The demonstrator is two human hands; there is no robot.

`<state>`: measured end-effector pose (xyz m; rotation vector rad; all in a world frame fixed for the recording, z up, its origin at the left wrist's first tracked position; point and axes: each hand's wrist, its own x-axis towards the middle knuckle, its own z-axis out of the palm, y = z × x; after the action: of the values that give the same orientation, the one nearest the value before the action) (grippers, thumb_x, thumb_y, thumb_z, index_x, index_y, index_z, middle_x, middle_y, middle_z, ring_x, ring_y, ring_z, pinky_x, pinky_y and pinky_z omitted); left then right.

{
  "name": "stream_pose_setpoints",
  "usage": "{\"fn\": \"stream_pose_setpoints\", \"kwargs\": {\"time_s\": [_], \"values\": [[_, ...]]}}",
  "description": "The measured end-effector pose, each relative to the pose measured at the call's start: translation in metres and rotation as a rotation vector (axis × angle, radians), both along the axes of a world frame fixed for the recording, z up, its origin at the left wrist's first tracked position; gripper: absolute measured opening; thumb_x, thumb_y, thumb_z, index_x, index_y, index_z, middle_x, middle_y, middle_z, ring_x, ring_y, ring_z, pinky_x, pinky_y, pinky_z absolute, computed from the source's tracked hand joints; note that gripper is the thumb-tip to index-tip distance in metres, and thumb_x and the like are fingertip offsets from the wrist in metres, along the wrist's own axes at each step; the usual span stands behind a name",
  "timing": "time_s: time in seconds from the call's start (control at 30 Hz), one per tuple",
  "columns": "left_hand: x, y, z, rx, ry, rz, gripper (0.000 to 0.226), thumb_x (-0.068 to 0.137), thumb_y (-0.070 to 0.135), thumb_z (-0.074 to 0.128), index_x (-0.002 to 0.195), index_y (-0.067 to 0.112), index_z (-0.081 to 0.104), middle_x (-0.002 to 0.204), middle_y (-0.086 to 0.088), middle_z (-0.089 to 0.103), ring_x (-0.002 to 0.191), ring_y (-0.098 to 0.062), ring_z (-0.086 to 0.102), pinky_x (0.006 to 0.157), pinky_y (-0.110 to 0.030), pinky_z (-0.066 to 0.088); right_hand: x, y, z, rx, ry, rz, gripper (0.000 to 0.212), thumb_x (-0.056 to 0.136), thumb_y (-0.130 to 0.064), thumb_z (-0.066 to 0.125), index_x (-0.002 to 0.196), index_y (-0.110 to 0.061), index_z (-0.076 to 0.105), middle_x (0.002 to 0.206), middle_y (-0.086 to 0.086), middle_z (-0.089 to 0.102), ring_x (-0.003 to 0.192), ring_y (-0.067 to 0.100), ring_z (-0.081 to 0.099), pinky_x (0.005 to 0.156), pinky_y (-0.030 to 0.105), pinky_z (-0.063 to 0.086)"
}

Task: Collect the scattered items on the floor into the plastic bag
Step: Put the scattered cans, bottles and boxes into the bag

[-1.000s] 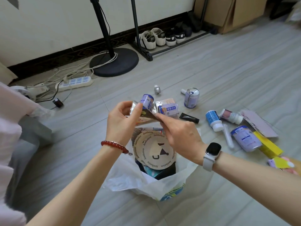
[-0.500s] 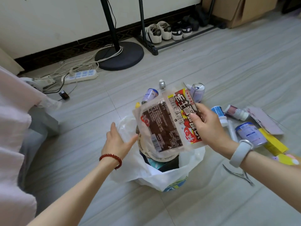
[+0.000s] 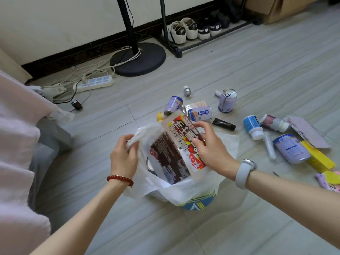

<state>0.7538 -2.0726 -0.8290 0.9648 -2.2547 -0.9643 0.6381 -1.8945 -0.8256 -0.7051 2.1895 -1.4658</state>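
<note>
A white plastic bag stands on the floor in the middle of the head view. My left hand grips its left rim and holds the mouth apart. My right hand holds a flat red, white and brown food packet, whose lower end sits inside the bag's mouth. Behind and to the right lie scattered items: several cans, a black tube, a blue-labelled white bottle, a large can and a yellow box.
A fan stand's black round base and a white power strip with cables sit near the wall. A shoe rack holds sneakers. Pale fabric fills the left edge. Small pink and yellow items lie far right.
The packet has gone down from above the bag into its mouth. My left hand moved from beside the bag to gripping its rim.
</note>
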Motion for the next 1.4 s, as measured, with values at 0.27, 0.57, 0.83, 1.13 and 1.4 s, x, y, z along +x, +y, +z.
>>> {"fn": "stream_pose_setpoints", "kwargs": {"time_s": [0.27, 0.57, 0.83, 1.13, 1.4], "values": [[-0.005, -0.002, 0.014, 0.048, 0.128, 0.028, 0.013, 0.089, 0.012, 0.053, 0.098, 0.008, 0.061, 0.088, -0.004, 0.061, 0.082, -0.024, 0.057, 0.076, -0.037, 0.047, 0.006, -0.024, -0.011, 0.265, 0.323, 0.206, 0.037, 0.092, -0.017, 0.046, 0.127, -0.023, 0.034, 0.112, 0.013, 0.065, 0.095, 0.032, 0.063, 0.082, 0.047, 0.051], [-0.009, 0.004, 0.021, 0.080, 0.098, 0.018, 0.007, 0.090, 0.017, 0.053, 0.088, 0.017, 0.060, 0.082, -0.001, 0.061, 0.078, -0.020, 0.056, 0.071, -0.031, 0.043, -0.001, -0.030, -0.022, 0.508, 0.480, 0.270, 0.040, 0.091, -0.025, 0.048, 0.129, -0.023, 0.035, 0.118, 0.007, 0.058, 0.098, 0.031, 0.059, 0.080, 0.043, 0.050], [-0.018, 0.008, 0.014, -0.083, -0.107, -0.005, 0.022, 0.092, 0.025, 0.047, 0.100, 0.009, 0.062, 0.092, -0.001, 0.056, 0.081, -0.015, 0.048, 0.072, -0.027, 0.035, 0.004, -0.029, -0.045, 0.530, 0.598, 0.342, 0.051, 0.093, -0.035, 0.044, 0.139, -0.021, 0.028, 0.130, 0.009, 0.043, 0.119, 0.027, 0.038, 0.100, 0.042, 0.036], [-0.054, 0.042, 0.028, -0.467, -0.167, -0.093, 0.048, 0.084, 0.040, 0.048, 0.123, 0.013, 0.050, 0.136, -0.016, 0.043, 0.121, -0.035, 0.040, 0.097, -0.052, 0.028, -0.029, 0.026, -0.015, 0.195, 0.611, 0.117, 0.040, 0.088, -0.020, 0.048, 0.127, -0.012, 0.050, 0.122, 0.012, 0.053, 0.115, 0.025, 0.048, 0.099, 0.037, 0.042], [-0.110, 0.148, 0.006, -0.558, 0.005, -0.563, 0.040, 0.079, 0.037, 0.041, 0.113, 0.019, 0.050, 0.126, -0.011, 0.055, 0.118, -0.024, 0.039, 0.096, -0.045, 0.032, -0.061, 0.166, -0.054, 0.373, 0.478, -0.244, 0.043, 0.081, -0.022, 0.035, 0.112, -0.001, 0.055, 0.108, 0.020, 0.059, 0.102, 0.019, 0.043, 0.092, 0.022, 0.029]]}}
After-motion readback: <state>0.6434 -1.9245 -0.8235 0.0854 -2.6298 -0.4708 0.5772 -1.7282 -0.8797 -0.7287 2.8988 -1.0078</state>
